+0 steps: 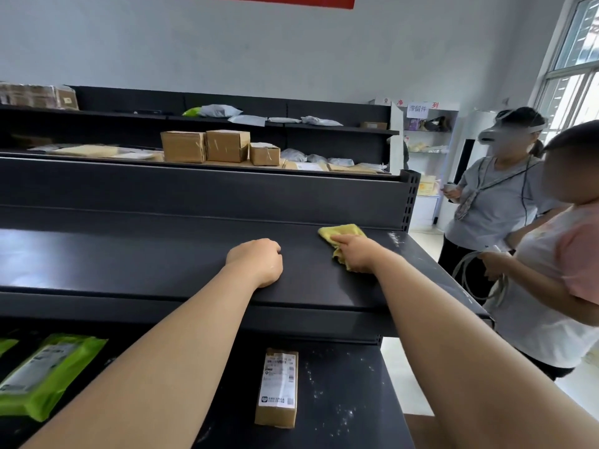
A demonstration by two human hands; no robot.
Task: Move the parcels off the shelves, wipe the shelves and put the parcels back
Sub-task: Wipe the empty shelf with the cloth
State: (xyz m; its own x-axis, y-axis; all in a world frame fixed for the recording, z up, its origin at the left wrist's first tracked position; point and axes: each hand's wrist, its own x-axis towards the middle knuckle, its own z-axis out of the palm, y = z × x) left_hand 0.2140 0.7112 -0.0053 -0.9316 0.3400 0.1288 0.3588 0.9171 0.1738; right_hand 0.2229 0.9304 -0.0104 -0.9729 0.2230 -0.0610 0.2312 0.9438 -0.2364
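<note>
A dark metal shelf [146, 254] stretches across the middle of the view with no parcels on it. My right hand [356, 254] grips a yellow cloth [342, 233] and presses it on the shelf near its right end. My left hand [256, 262] rests on the shelf as a closed fist, holding nothing. On the lower shelf [343, 384] lie a brown cardboard parcel [277, 388] with a white label and a green bag parcel [45, 374] at the left.
Behind stands another rack with cardboard boxes [220, 147] and grey mail bags [220, 110]. Two people [499, 202] stand close to the shelf's right end, one holding a coiled cable [466, 270]. A window is at the far right.
</note>
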